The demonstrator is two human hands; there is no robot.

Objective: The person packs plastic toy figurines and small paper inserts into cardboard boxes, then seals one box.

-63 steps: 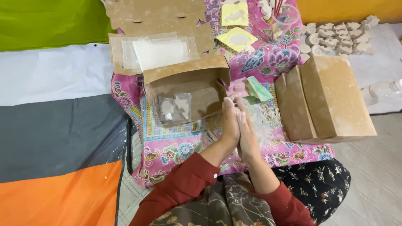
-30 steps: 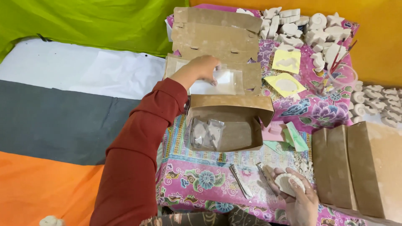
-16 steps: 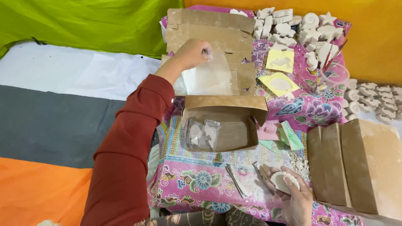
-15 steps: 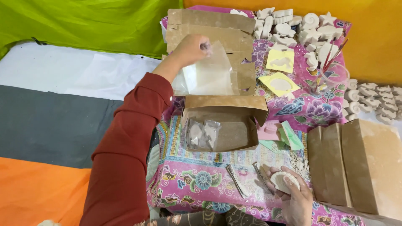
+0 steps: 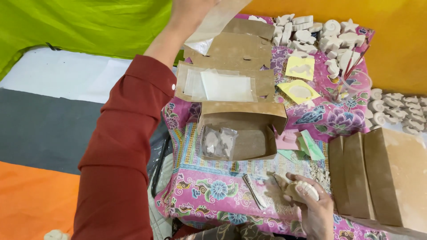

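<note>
My left hand point(image 5: 189, 11) is raised at the top of the view, pinching a clear plastic bag point(image 5: 214, 23) lifted above the flat brown box point(image 5: 224, 82) where more clear bags point(image 5: 222, 85) lie. My right hand point(image 5: 311, 209) rests low on the pink flowered cloth point(image 5: 209, 191), closed around a small white plaster figure point(image 5: 302, 190). Between the hands stands an open brown cardboard box point(image 5: 242, 133) with a bagged white figure point(image 5: 218, 141) inside.
Several white plaster figures point(image 5: 324, 38) crowd the far right of the table and more point(image 5: 393, 109) lie beside it. Yellow moulds point(image 5: 300, 80), a cup of brushes point(image 5: 351, 82), a metal blade point(image 5: 254, 191), pink and green pieces point(image 5: 298, 141), closed brown boxes point(image 5: 378, 173) at right.
My left hand has picked one clear bag off the stack and lifted it up and away. My right hand keeps holding the white figure in the same spot.
</note>
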